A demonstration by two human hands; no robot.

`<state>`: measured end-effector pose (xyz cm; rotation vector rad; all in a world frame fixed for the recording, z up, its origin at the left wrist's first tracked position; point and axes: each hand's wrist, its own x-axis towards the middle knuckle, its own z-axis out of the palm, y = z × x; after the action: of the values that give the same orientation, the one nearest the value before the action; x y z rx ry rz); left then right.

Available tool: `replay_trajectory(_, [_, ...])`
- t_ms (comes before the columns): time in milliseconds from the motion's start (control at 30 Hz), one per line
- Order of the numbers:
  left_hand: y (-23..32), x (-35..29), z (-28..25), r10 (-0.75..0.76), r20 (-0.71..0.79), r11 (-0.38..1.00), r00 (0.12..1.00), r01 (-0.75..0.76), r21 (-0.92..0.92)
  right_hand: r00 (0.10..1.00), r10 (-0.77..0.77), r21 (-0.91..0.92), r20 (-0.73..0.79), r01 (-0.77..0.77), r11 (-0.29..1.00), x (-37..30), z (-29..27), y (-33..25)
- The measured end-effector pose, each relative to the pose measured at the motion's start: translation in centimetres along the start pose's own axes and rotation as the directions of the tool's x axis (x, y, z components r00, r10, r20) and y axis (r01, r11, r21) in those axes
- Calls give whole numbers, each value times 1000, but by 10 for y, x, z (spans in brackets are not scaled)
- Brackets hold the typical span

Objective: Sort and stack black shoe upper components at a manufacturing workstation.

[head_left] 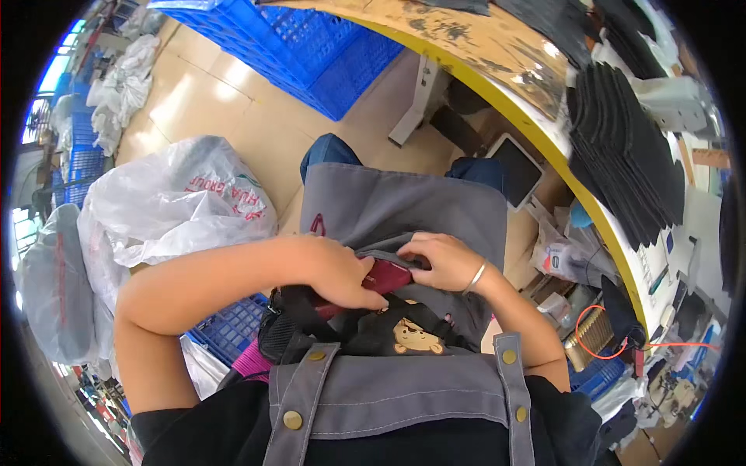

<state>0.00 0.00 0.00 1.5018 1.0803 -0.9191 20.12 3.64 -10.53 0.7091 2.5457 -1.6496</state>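
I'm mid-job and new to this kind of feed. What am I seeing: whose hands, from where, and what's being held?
No machine here: these are a person's own bare hands. There is one picture, from a wide fisheye camera worn on the head and looking down, so edges bend near the rim. Picture left is the person's left.

The work surface is the lap, covered by a grey apron. A black bag with a cartoon face lies there. The left hand lies over a red item, and the right hand has its fingers at the item's right end. How firmly either grips, I can't tell.

To the right, a table bears stacked black pieces.
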Motion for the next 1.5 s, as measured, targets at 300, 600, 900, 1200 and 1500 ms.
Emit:
replay_trajectory(300, [45, 24, 8, -33, 312, 985, 949, 84, -150, 964, -127, -185, -232, 84, 979, -28, 31, 14])
replay_trajectory(600, [66, 42, -3, -72, 207, 833, 976, 173, -526, 776, -386, -289, -498, 272, 918, -48, 9, -19])
replay_trajectory(900, [18, 47, 10, 433, -17, 727, 901, -360, -585, 835, -310, -171, -454, 260, 951, -27, 10, -19])
replay_trajectory(1200, [10, 54, 32, 272, -559, 884, 783, -433, -176, 816, -453, -333, -359, 342, 879, -16, -7, -52])
replay_trajectory(1500, [-11, -6, -61, 257, -666, 823, 700, -520, -230, 666, -480, -499, -571, 183, 847, -95, -96, -52])
